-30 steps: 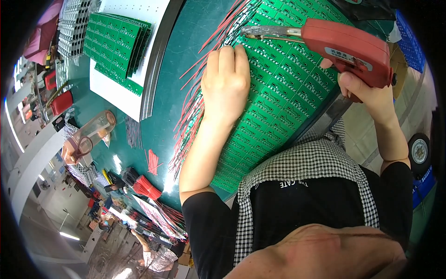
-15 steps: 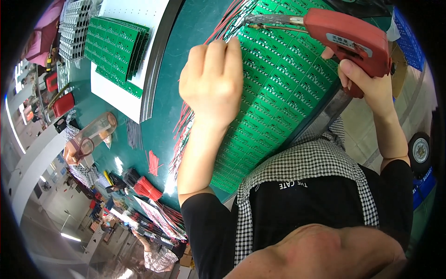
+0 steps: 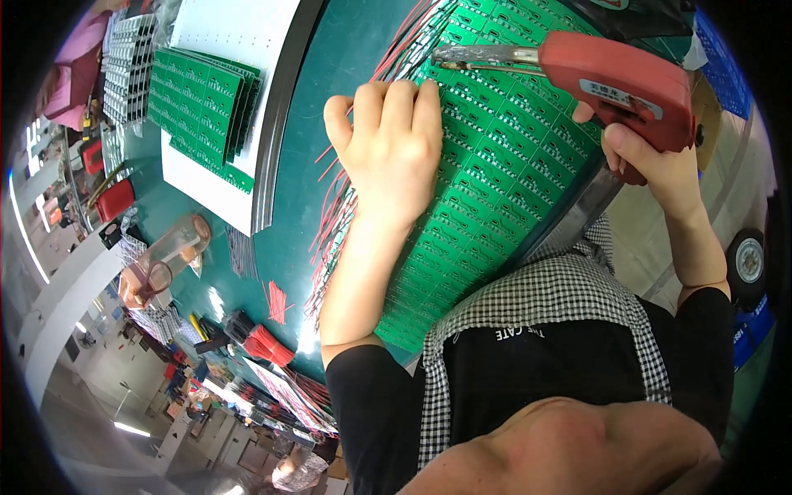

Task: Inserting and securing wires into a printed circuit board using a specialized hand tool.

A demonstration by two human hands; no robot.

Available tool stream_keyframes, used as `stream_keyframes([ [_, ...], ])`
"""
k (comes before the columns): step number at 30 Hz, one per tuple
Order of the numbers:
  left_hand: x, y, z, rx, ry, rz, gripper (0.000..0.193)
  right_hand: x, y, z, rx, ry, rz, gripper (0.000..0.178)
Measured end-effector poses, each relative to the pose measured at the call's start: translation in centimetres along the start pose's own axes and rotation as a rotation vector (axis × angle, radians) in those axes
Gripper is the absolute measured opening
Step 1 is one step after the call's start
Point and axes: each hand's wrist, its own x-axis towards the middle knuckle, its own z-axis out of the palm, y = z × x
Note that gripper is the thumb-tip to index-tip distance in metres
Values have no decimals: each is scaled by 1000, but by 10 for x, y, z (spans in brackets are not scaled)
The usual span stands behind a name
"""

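Note:
My right hand grips a red soldering gun by its handle. The gun's metal tip points left, over the wired edge of the green circuit boards, which lie in a wide sheet before me. Over the left edge of these boards is my left hand, back upward and fingers curled down. Its fingertips are hidden, so what they pinch cannot be seen. Thin red, black and white wires run along that edge, partly under my left hand and forearm.
Left of the wires, a stack of green boards rests on white sheets. Nearer stand a clear plastic jar, cut red wires and a red wire bundle on the green table. A blue crate is at far right.
The whole view has shifted slightly. My left hand has turned a little, and its outer finger now stands farther from the others. The soldering gun stays in my right hand near the same edge.

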Motion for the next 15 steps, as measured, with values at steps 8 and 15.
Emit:
stream_keyframes([
  [8,-6,0,5,-12,-42,-38,13,-2,2,-7,-172,-108,160,29],
  [15,-7,-1,8,-92,-37,-20,16,-1,4,1,-71,-4,58,28],
])
